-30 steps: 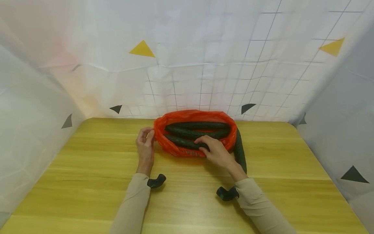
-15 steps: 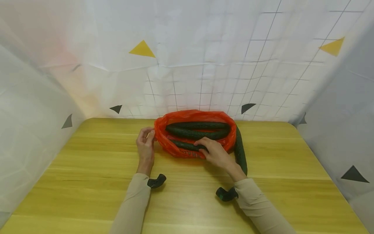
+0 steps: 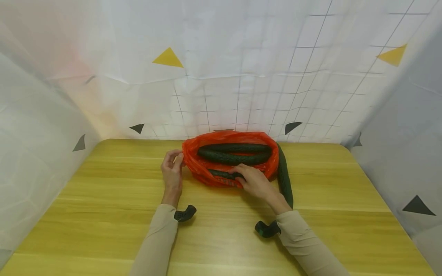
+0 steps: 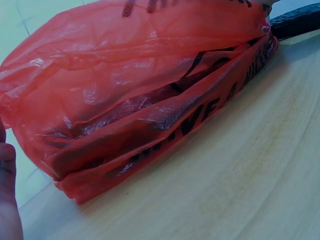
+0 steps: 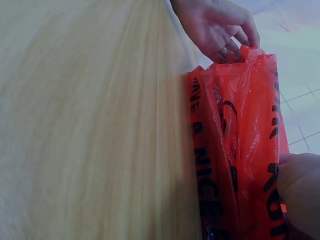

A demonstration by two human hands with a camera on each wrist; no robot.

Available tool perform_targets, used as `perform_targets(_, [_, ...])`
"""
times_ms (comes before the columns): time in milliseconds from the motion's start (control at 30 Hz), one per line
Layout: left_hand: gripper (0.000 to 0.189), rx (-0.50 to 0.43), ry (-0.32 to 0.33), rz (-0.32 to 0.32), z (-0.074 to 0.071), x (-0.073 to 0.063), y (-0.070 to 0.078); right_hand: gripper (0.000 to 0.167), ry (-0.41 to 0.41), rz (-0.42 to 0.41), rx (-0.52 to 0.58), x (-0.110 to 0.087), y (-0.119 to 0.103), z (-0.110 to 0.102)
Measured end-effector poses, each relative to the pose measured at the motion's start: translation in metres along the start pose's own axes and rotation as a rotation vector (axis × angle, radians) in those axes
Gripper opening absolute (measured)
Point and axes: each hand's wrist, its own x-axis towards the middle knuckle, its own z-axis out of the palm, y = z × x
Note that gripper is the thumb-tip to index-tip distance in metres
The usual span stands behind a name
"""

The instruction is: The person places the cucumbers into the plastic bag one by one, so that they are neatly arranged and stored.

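Front cucumber (image 3: 222, 174), pinched in curled fingers of right hand (image 3: 254, 181), has sunk lower inside red plastic bag (image 3: 241, 138), seemingly nearly settled; left hand (image 3: 171, 168) pinches bag's left rim.

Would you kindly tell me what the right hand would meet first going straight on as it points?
Past the near cucumber it holds, the right hand would likely first meet the middle cucumber inside the red bag, though depth is unclear.

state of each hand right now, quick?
Left hand: pinches the red bag at its left end.
Right hand: holds the front cucumber, inside the bag.
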Motion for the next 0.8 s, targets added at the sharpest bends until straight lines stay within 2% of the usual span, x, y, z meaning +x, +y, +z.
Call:
perform_targets(400, [0.02,0.003,-0.001,0.0,0.0,0.0,-0.001,0.017,0.022,0.048,0.008,-0.002,0.0,-0.013])
perform_targets(600, [0.025,0.014,0.016,-0.023,0.001,-0.001,0.0,0.028,-0.068,0.053,0.116,-0.007,0.002,-0.028])
perform_targets(700, [0.024,0.015,0.017,-0.026,0.001,-0.001,0.0,0.03,-0.139,0.01,0.165,-0.011,0.002,-0.037])
perform_targets(800, [0.022,0.005,0.018,-0.022,0.0,0.0,-0.001,0.027,-0.182,-0.048,0.168,-0.013,0.0,-0.043])
